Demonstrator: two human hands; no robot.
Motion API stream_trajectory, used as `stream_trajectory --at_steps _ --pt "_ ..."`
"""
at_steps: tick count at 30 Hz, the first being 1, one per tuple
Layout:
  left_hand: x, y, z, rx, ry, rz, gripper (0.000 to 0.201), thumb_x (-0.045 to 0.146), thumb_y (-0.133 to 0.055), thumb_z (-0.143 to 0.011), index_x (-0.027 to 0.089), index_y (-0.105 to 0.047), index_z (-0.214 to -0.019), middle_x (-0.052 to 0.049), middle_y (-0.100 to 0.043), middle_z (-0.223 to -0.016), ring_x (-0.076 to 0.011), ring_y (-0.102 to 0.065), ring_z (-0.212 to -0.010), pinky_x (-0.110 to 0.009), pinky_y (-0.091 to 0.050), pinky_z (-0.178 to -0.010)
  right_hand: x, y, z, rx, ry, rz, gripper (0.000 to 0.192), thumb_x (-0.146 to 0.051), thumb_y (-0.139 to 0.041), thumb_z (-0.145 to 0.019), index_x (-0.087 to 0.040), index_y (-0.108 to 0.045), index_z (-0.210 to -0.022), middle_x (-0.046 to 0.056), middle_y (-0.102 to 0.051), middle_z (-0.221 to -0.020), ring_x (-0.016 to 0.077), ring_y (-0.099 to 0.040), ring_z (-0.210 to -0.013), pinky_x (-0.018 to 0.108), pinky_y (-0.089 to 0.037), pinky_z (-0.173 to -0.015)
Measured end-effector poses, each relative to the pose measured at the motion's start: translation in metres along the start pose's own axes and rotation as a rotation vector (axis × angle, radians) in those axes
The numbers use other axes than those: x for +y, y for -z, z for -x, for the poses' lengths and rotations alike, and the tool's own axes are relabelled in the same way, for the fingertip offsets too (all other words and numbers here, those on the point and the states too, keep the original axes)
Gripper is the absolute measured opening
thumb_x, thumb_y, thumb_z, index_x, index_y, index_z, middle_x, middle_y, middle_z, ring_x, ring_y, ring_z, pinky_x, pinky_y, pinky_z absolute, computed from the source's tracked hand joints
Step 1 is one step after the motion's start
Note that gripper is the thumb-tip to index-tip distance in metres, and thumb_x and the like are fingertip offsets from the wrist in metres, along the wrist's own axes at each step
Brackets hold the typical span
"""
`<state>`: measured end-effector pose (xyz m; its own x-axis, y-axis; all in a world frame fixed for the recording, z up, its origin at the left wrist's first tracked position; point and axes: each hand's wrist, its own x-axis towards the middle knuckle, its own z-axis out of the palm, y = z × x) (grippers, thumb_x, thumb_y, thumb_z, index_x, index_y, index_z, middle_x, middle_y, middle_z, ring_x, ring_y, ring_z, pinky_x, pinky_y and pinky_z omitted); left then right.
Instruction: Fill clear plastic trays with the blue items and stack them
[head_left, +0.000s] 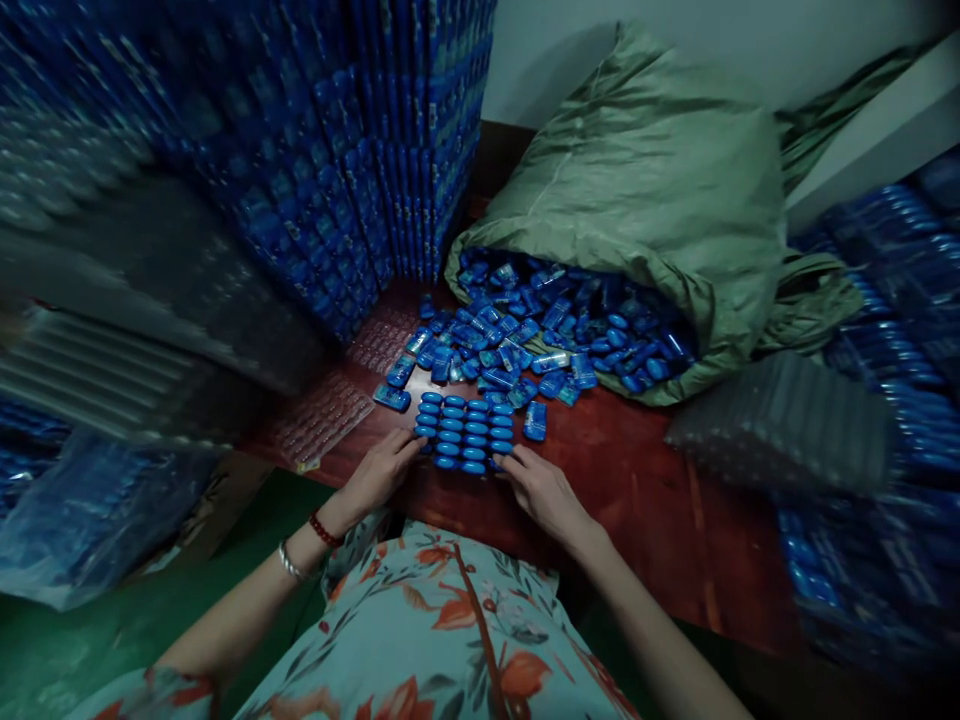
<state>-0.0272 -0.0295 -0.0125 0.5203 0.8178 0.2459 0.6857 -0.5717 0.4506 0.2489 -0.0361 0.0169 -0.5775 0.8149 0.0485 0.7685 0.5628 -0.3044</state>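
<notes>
Dark red tabletop (637, 470) fills the middle of the view, hemmed in by tall stacks of filled blue trays (360, 150) on the left and more blue stock on the right. At the back, a big green sack (660, 170) lies on its side, mouth open, spilling a heap of loose blue capsule-shaped pieces (540, 330) across the wood.

Down front, right at the table edge, sits the tray in hand (466, 432): rows of blue pieces seated neatly side by side, and it looks full or close to it. The left hand (379, 470) is at its left edge, fingers curled against the near corner; the right hand (541, 488) is at the right edge, fingers spread a little and touching the side. Neither hand visibly grips anything, both just bracket the tray.

Empty clear blister trays (330, 420) lie just left of it, flat on the wood, and another clear stack (780, 420) sits off to the right.

Progress, as a judgement: plenty already packed, going by those stacks, yet the sack is far from emptied and blank trays wait.
</notes>
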Motion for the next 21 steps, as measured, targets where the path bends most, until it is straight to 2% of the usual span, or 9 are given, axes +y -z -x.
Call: stream_trajectory --at_steps 4,7,9,11,14,17,19,21 --pt "-0.011 -0.001 -0.009 -0.005 -0.016 0.009 0.036 0.008 -0.035 -0.088 0.017 -0.055 -0.117 -0.012 -0.059 -0.101 -0.0209 -0.054 -0.094 -0.037 -0.051 -0.081 0.002 -0.01 0.004 0.05 -0.045 0.029 0.032 -0.011 -0.039 -0.089 -0.02 -0.058 -0.112 0.008 -0.059 -0.093 0.0176 -0.057 -0.081 0.028 -0.048 -0.07" --pt "-0.018 0.006 -0.021 -0.11 -0.089 0.026 0.034 0.009 -0.038 -0.088 0.02 -0.055 -0.116 -0.01 -0.058 -0.111 -0.0208 -0.053 -0.105 -0.038 -0.048 -0.09 0.0 -0.012 -0.004 0.009 -0.076 0.11 0.035 -0.009 -0.04 -0.087 -0.021 -0.059 -0.113 0.009 -0.06 -0.096 0.0193 -0.056 -0.085 0.03 -0.047 -0.074" --pt "-0.019 0.008 -0.028 -0.172 -0.126 -0.003 0.033 0.009 -0.038 -0.089 0.02 -0.055 -0.116 -0.009 -0.058 -0.11 -0.0201 -0.053 -0.104 -0.039 -0.046 -0.092 -0.002 -0.011 -0.013 -0.023 -0.115 0.169 0.036 -0.007 -0.041 -0.086 -0.02 -0.06 -0.113 0.009 -0.06 -0.097 0.0205 -0.056 -0.087 0.031 -0.046 -0.075" --pt "-0.018 0.005 -0.03 -0.163 -0.127 -0.063 0.033 0.01 -0.037 -0.09 0.019 -0.055 -0.117 -0.01 -0.059 -0.107 -0.0209 -0.053 -0.1 -0.04 -0.047 -0.09 -0.003 -0.01 -0.019 -0.039 -0.151 0.223 0.038 -0.005 -0.041 -0.085 -0.021 -0.061 -0.114 0.01 -0.06 -0.096 0.0211 -0.056 -0.087 0.032 -0.044 -0.075" --pt "-0.016 -0.007 -0.023 -0.061 -0.062 -0.145 0.035 0.013 -0.04 -0.09 0.021 -0.054 -0.122 -0.012 -0.056 -0.111 -0.024 -0.051 -0.102 -0.043 -0.045 -0.088 -0.004 -0.014 -0.02 -0.013 -0.178 0.261 0.04 -0.007 -0.04 -0.087 -0.022 -0.059 -0.119 0.011 -0.062 -0.097 0.021 -0.057 -0.086 0.031 -0.043 -0.073" --pt "-0.021 -0.015 -0.013 0.083 0.06 -0.131 0.036 0.021 -0.045 -0.09 0.029 -0.053 -0.124 -0.011 -0.047 -0.124 -0.0251 -0.047 -0.109 -0.044 -0.043 -0.09 0.001 -0.021 -0.009 0.136 -0.214 0.174 0.037 -0.017 -0.041 -0.091 -0.025 -0.056 -0.124 0.009 -0.062 -0.103 0.0189 -0.058 -0.088 0.029 -0.043 -0.076" --pt "-0.03 -0.015 -0.01 0.218 0.188 -0.068 0.035 0.023 -0.043 -0.091 0.029 -0.052 -0.125 -0.009 -0.045 -0.122 -0.0221 -0.048 -0.107 -0.04 -0.044 -0.09 0.008 -0.023 -0.002 0.294 -0.339 0.081 0.035 -0.026 -0.037 -0.094 -0.025 -0.054 -0.125 0.008 -0.061 -0.107 0.0172 -0.059 -0.089 0.027 -0.044 -0.077" --pt "-0.041 -0.011 -0.014 0.33 0.326 -0.054 0.033 0.024 -0.041 -0.092 0.025 -0.052 -0.124 -0.009 -0.047 -0.115 -0.0205 -0.049 -0.102 -0.038 -0.044 -0.09 0.019 -0.023 -0.001 0.394 -0.552 0.034 0.038 -0.034 -0.031 -0.096 -0.023 -0.052 -0.125 0.009 -0.061 -0.106 0.0178 -0.061 -0.088 0.027 -0.045 -0.073"
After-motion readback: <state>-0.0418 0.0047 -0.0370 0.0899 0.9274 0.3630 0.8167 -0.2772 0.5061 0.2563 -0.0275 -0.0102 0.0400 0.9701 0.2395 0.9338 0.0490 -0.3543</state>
